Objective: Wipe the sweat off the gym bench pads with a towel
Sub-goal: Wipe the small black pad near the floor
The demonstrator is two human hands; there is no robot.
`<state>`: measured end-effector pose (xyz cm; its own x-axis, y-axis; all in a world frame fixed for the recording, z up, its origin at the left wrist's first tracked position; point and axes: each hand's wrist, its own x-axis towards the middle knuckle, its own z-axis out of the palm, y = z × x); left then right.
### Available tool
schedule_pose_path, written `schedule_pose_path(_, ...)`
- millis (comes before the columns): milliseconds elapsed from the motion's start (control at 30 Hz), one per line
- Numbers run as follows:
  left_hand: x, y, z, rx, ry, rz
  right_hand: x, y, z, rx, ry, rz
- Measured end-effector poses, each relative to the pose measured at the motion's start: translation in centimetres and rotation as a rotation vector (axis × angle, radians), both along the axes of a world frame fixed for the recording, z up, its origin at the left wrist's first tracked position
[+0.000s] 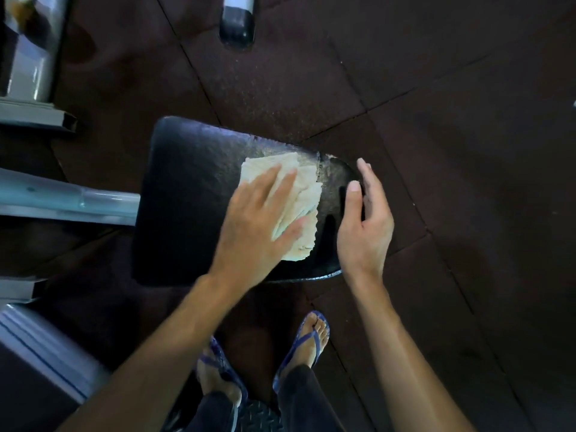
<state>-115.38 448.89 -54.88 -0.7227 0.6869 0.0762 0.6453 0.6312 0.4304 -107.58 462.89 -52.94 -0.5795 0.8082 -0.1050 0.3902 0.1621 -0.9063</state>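
The left hand (258, 219) lies flat on a small cream-coloured cloth towel (296, 210). Its fingers are straight and spread a little, and they press the towel down. The hand does not curl round the cloth. The towel is folded and crinkly, with a zigzag edge on the side away from the palm. Most of it sticks out past the fingertips and beside the thumb.

The towel sits on a black padded gym bench seat (190, 198). The pad is shiny and bumpy. Just past the towel, beyond the fingertips, the pad looks worn and pale, with a torn strip near its edge.

The right hand (364, 226) is just beside the towel, at the end of the pad. Its fingers are loose and nearly straight. The thumb rests on top of the pad, and the other fingers reach over the pad's edge. It is hard to tell if those fingers touch the edge. This hand holds nothing.

A grey metal bar (68, 201) comes out from under the pad on the far side from the right hand. More grey metal frame parts (31, 113) stand near it.

Below the two arms are two feet in blue flip-flop sandals (311, 341) and dark trousers. They stand on a dark brown rubber tile floor (452, 151).
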Motion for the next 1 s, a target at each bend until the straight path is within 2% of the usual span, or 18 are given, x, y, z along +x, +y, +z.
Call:
schedule_pose_path(67,-2.0,-3.3,0.2,0.060,0.010,0.025,-1.0,-1.3,0.8,0.041,0.013,0.009)
schedule_pose_path(133,-3.5,-6.2,-0.8,-0.004,0.057,0.138,-2.5,-3.5,1.0,0.109,-0.031,0.023)
schedule_pose_path(233,-3.8,-8.1,-2.8,-0.209,0.092,0.205,-4.6,-8.1,0.0,0.290,-0.310,0.134)
schedule_pose_path(300,-3.8,-7.9,-3.3,-0.234,0.092,0.194,-4.8,-10.4,-1.9,0.468,-0.512,0.244)
schedule_pose_path(367,-3.8,-8.1,-3.3,-0.220,0.080,0.198,-4.1,-11.0,-3.2,0.566,-0.579,0.287)
schedule_pose_path(500,-3.8,-8.2,-3.3,-0.206,0.069,0.208,-1.3,-9.2,-3.3,0.699,-0.576,0.428)
schedule_pose_path(633,-3.8,-8.1,-3.5,-0.211,0.079,0.217,2.5,-3.4,-3.1,0.854,-0.526,0.612)
schedule_pose_path(733,-3.6,-7.8,-3.7,-0.190,0.079,0.242,0.7,-0.4,-3.1,0.749,-0.544,0.471)
schedule_pose_path(800,-3.5,-7.8,-3.7,-0.192,0.081,0.247,-2.6,-1.7,-3.6,0.679,-0.572,0.326)
schedule_pose_path(867,-3.6,-7.9,-3.7,-0.198,0.095,0.249,-5.3,-4.1,-3.8,0.633,-0.548,0.289)
schedule_pose_path(1000,-3.7,-7.9,-3.5,-0.195,0.088,0.236,-2.4,-5.9,-3.4,0.746,-0.495,0.632)
